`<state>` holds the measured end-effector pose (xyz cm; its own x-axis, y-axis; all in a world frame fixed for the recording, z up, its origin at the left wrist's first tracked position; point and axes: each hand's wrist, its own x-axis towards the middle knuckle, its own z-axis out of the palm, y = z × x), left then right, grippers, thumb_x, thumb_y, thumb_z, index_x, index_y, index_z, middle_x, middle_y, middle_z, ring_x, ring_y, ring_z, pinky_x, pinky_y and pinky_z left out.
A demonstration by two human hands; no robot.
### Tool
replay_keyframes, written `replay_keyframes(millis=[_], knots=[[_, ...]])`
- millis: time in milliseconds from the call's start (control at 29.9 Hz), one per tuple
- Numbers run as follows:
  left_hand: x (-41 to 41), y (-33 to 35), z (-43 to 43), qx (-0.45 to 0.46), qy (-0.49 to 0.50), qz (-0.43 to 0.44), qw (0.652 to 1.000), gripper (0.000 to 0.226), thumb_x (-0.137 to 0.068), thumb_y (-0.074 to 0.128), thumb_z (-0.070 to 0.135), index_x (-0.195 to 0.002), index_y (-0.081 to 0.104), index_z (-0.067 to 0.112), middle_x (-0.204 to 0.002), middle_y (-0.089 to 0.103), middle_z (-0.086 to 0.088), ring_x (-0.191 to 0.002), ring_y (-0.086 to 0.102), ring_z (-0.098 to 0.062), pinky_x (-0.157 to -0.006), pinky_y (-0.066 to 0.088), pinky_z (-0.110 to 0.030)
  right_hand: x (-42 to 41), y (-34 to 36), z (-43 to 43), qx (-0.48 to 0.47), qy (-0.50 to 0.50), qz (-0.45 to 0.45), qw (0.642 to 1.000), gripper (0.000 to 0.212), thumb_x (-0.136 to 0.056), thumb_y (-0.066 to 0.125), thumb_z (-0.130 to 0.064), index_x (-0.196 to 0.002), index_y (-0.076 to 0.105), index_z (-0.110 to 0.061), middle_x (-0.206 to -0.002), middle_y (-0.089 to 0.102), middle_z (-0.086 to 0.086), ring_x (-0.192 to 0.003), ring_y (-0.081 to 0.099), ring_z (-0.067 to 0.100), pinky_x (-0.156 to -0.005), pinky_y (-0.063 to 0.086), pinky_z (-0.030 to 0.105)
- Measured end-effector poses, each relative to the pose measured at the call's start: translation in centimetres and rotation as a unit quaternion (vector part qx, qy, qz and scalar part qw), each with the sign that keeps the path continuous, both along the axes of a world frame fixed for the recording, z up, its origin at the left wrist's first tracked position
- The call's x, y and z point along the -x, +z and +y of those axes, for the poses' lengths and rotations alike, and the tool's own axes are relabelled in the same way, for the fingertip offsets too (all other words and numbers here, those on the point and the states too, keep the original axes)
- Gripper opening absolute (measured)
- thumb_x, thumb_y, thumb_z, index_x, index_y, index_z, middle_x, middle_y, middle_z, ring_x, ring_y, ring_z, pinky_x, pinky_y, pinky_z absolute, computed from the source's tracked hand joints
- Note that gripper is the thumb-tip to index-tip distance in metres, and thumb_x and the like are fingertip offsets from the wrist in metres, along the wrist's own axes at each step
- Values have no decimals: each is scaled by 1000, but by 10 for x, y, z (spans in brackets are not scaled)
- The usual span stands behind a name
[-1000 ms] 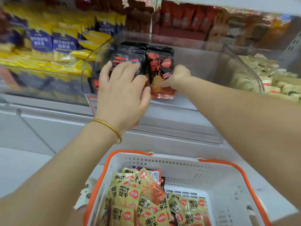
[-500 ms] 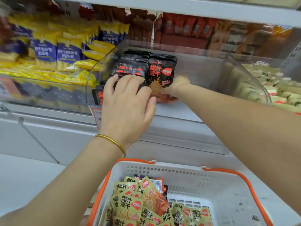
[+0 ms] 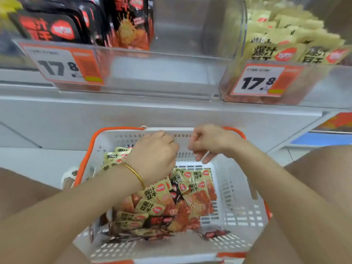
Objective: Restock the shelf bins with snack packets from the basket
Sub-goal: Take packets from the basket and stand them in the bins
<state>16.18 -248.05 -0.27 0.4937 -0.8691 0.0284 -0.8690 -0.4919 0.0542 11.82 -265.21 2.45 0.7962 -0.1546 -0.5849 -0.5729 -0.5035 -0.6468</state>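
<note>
Both hands are held over the far half of the white basket [image 3: 238,189], close together but apart. The left hand [image 3: 154,157], with a gold bangle [image 3: 133,173] at the wrist, is loosely curled with nothing visibly held; the right hand [image 3: 207,142] is likewise curled and empty. Yellow and red snack packets [image 3: 152,199] are heaped at the basket's left. Black packets [image 3: 57,25] are stood in the clear bin [image 3: 171,73] far above.

Left hand [image 3: 154,157] fingers hidden; bin labels [image 3: 64,63] blurred.
</note>
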Motion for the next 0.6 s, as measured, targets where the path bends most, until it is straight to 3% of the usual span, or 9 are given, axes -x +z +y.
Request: replay_keyframes(millis=[134, 200, 267, 334, 367, 434, 501, 568, 601], knots=[[8, -33, -4, -106, -16, 23, 994, 28, -93, 39, 27, -108, 61, 16, -112, 58, -2, -109, 50, -23, -89, 42, -36, 17, -114, -20, 124, 73, 152, 978, 20, -93, 57, -8, -106, 62, 7, -83, 65, 16, -70, 63, 25, -69, 57, 35], [8, -37, -7, -127, -16, 24, 992, 31, -94, 38, 29, -113, 60, 18, -116, 58, 0, -115, 48, -22, -92, 43, -36, 29, -150, -18, 160, 110, 157, 968, 28, -93, 56, -11, -114, 60, 7, -99, 66, 17, -75, 58, 23, -67, 52, 31], [5, -39, -8, -141, -10, 33, 989, 33, -96, 36, 33, -118, 57, 19, -118, 56, 1, -117, 45, -20, -95, 42, -36, 33, -177, -8, 132, 78, 150, 977, 31, -92, 56, -12, -116, 60, 7, -118, 62, 22, -89, 61, 26, -75, 52, 35], [2, -41, -8, -156, 0, 39, 987, 33, -97, 36, 32, -119, 57, 19, -118, 56, 1, -114, 46, -20, -95, 43, -36, 31, -200, 9, 88, 50, 139, 985, 25, -90, 57, -12, -100, 64, 10, -107, 64, 25, -82, 61, 26, -74, 52, 35], [0, -43, -7, -160, 4, 41, 986, 33, -96, 36, 31, -118, 57, 19, -118, 56, 1, -113, 46, -20, -94, 43, -37, 29, -208, 18, 82, 51, 138, 986, 24, -90, 58, -13, -81, 63, 8, -87, 65, 22, -70, 59, 24, -70, 51, 33], [-2, -46, -6, -164, 15, 55, 985, 33, -96, 37, 31, -117, 58, 19, -117, 57, 1, -112, 47, -20, -93, 45, -38, 28, -223, 30, 83, 65, 135, 985, 41, -91, 60, -19, -57, 42, -7, -57, 44, 8, -51, 42, 17, -54, 42, 28], [-4, -49, -5, -163, 27, 72, 984, 33, -95, 36, 31, -117, 59, 20, -117, 57, 1, -112, 48, -20, -92, 46, -39, 29, -233, 33, 69, 47, 136, 987, 46, -90, 62, -18, -56, 33, -12, -55, 34, 4, -49, 34, 15, -50, 34, 26], [-6, -50, -5, -162, 29, 81, 983, 33, -95, 36, 30, -116, 59, 19, -116, 57, 1, -111, 49, -19, -91, 46, -39, 31, -237, 30, 24, 3, 151, 988, 31, -89, 64, -15, -65, 53, 1, -63, 51, 13, -58, 47, 21, -60, 45, 32], [-6, -50, -5, -161, 29, 84, 983, 33, -95, 36, 30, -116, 59, 19, -116, 57, 1, -110, 49, -19, -92, 46, -39, 32, -237, 28, -4, -14, 155, 988, 24, -89, 64, -14, -82, 62, 10, -76, 60, 21, -65, 54, 25, -68, 50, 37]])
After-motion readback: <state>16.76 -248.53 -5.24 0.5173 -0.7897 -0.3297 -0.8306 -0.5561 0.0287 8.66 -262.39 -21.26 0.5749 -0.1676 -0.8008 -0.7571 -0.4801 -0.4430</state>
